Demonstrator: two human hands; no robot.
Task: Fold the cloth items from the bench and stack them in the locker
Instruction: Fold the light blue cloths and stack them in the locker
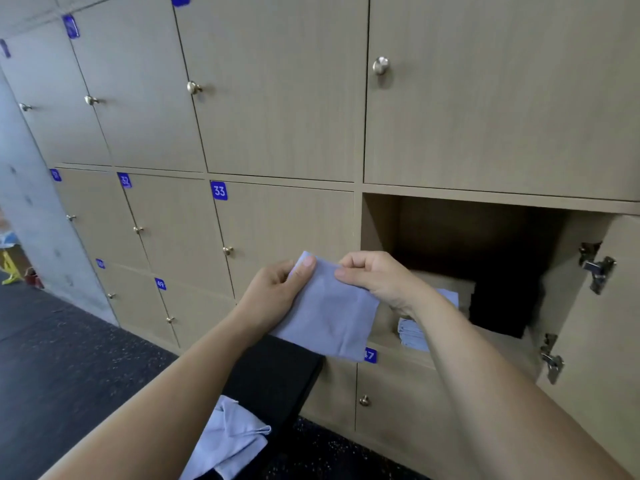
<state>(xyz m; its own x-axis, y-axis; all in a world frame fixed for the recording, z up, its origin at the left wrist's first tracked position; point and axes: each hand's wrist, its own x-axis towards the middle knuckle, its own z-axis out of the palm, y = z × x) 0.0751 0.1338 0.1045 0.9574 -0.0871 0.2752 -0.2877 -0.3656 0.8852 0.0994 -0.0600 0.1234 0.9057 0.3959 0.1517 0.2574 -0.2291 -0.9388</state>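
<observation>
- Our left hand (277,292) grips the folded cloth (332,317) at its nine o'clock side, thumb flat on the front and fingers (278,275) curled behind; our right hand (377,275) pinches the top edge at about one o'clock, fingers closed on the fabric
- The cloth hangs in the air before the lockers, just at nine o'clock of the open locker (379,223) and above the far end of the bench (277,372)
- We judge the step in hand to be carrying this piece onto the stack (410,336) of like cloths at the locker's front, at four o'clock from the cloth and partly hidden by our right wrist
- To do it well, we keep the fold taut, lower it square over the stack, and let go only once it rests
- The locker's left wall and front lip lie close to the path; the door (606,323) stands open at three o'clock, well apart; a black bundle (502,306) fills the back, so free room is above the stack
- A loose cloth (232,441) lies crumpled on the bench at seven o'clock, not yet folded
</observation>
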